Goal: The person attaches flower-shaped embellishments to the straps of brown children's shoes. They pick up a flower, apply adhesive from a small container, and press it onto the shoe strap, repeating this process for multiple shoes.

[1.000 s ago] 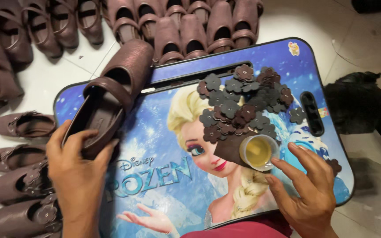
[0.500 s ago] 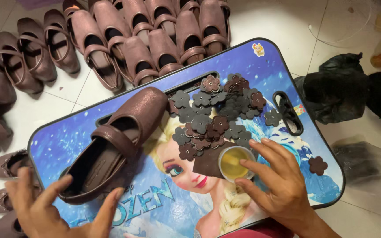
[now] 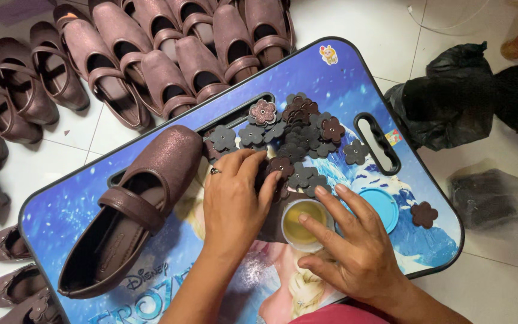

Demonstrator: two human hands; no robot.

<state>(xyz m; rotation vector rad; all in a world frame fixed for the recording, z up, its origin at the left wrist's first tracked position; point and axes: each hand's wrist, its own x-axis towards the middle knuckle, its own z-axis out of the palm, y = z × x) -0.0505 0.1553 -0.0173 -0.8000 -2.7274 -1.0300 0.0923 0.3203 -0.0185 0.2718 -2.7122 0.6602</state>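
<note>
left hand moved from shoe onto dark flower cutouts.

Pile of dark brown and grey flower cutouts, flat, overlapping, far centre of tabletop. Small open jar of yellowish liquid, upright, just near the pile; one flower lies apart at right.

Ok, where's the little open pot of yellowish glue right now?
In the head view the glue pot sits on the blue lap tray, right of centre, under the right hand's fingers, just below the pile of flower cutouts and left of its blue lid.
</note>
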